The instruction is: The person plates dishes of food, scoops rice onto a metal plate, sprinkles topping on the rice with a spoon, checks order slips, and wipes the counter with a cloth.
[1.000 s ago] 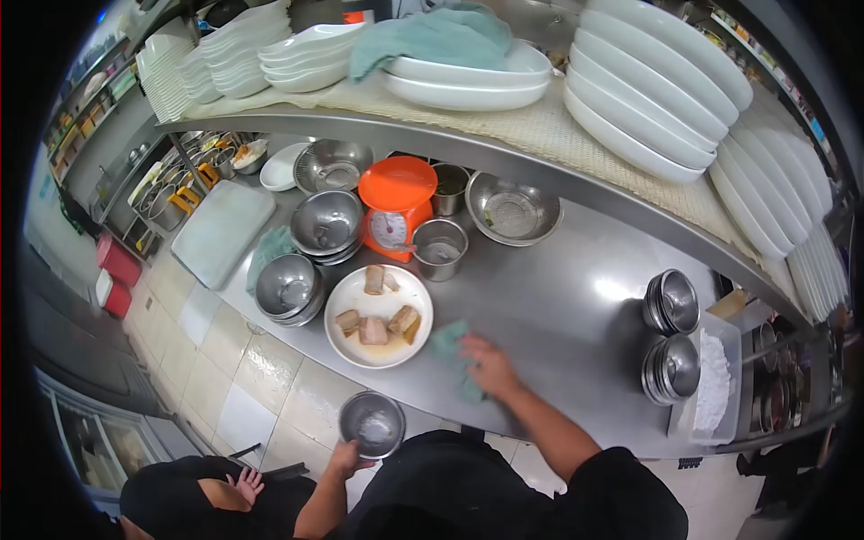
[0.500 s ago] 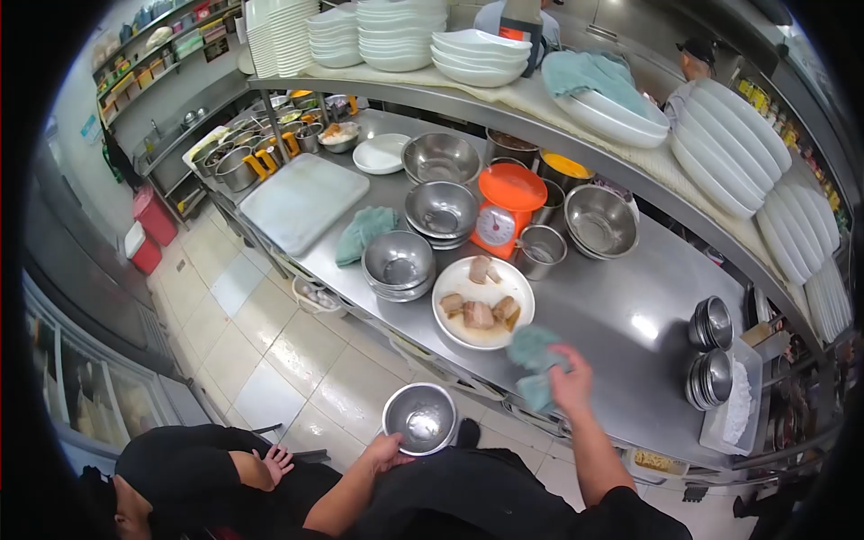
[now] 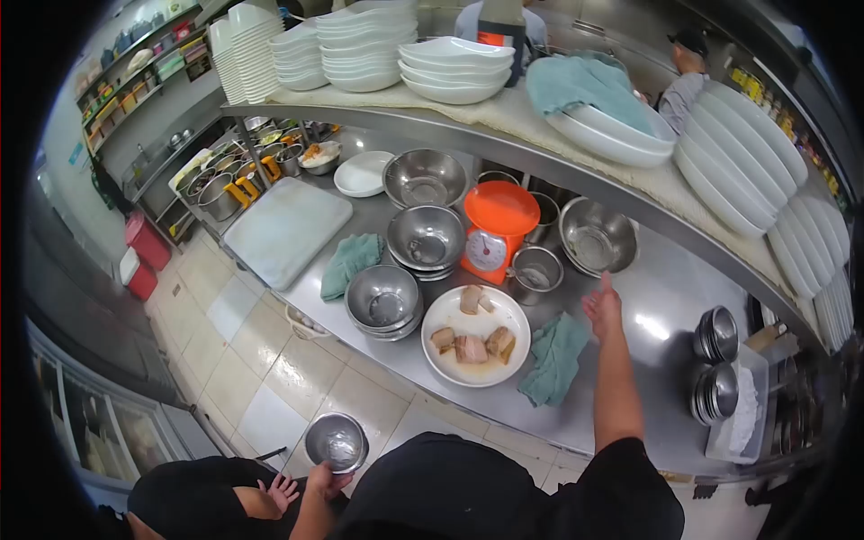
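Low in front of me, my left hand grips the rim of a steel bowl, which is held off the counter. My right hand reaches over the steel counter, fingers apart and nothing in them. Just beyond its fingertips stand nested steel bowls. A crumpled teal cloth lies to the left of my right forearm. Beside the cloth is a round white dish with several chunks of meat. An orange kitchen scale and a steel pot stand behind the dish.
Stacked steel bowls, a second teal cloth and a white cutting board occupy the counter's left. Small bowls and a tub stand right. A plate-laden shelf overhangs. Another person's hand is near my left.
My right hand has let go of the teal cloth, now lying on the counter, and moved toward the nested bowls. My left hand has shifted left and down with its bowl. The view has shifted slightly.
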`<state>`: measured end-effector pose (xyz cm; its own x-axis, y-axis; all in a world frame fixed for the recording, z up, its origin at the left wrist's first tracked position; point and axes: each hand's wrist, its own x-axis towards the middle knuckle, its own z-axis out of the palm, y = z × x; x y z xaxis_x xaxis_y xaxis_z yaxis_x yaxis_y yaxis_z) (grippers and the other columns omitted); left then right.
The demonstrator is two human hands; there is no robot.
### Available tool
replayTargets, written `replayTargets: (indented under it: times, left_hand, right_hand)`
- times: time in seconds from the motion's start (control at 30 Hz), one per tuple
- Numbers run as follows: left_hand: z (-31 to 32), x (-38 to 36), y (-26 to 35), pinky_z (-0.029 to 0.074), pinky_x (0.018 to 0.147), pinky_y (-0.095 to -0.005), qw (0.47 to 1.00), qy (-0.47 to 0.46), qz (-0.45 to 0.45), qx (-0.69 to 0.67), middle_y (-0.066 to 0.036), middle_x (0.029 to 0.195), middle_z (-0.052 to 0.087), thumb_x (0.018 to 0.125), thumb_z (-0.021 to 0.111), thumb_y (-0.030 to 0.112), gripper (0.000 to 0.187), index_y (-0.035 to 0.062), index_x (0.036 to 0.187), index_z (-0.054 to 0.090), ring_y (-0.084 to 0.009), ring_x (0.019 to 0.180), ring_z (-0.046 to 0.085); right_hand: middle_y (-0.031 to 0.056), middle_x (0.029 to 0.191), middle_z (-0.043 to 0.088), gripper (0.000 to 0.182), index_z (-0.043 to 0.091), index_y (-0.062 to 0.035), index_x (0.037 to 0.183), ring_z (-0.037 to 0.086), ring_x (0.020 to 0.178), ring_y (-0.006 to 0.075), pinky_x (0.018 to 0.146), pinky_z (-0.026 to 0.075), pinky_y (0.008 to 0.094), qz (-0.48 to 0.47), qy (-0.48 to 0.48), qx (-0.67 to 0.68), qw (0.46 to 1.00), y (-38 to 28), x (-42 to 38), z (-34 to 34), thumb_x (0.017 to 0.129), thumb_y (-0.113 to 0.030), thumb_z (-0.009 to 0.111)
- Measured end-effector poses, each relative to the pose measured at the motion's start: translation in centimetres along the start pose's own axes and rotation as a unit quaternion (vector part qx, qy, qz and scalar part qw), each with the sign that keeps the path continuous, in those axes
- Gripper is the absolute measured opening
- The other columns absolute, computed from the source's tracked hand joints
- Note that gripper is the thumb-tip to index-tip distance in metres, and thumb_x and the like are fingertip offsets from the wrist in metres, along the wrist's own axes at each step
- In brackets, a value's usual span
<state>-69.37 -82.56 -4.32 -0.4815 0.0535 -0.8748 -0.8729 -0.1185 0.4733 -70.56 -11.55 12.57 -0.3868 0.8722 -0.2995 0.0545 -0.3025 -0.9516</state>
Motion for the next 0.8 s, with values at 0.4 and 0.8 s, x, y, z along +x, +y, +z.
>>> replayTargets:
  times: [0.4, 0.8]
  left_hand:
    - [-7.1, 5.3, 7.8, 0.060, 0.060, -0.0389, 0.983, 0.083, 0.049, -0.156, -0.020, 0.096, 0.065, 0.097, 0.032, 0.022, 0.038, -0.0011, 0.121, 0.049, -0.0298, 0.074, 0.068]
    - [-25.5, 14.8, 19.1, 0.056, 0.066, -0.0385, 0.986, 0.058, -0.011, -0.153, -0.015, 0.096, 0.064, 0.092, 0.037, 0.017, 0.033, 0.0021, 0.116, 0.055, -0.0282, 0.077, 0.065]
  right_hand:
    - [0.0036, 0.083, 0.063, 0.016, 0.059, -0.0135, 0.099, 0.060, 0.063, 0.0193, 0.048, 0.044, 0.0267, 0.049, 0.113, 0.077, 0.989, 1.7, 7.2, -5.2, 0.084, -0.020, 0.056]
    - [0.0035, 0.077, 0.055, 0.017, 0.056, -0.0113, 0.090, 0.051, 0.060, 0.0199, 0.052, 0.042, 0.0369, 0.052, 0.157, -0.102, 0.981, -8.9, -20.4, -6.4, 0.075, -0.019, 0.058]
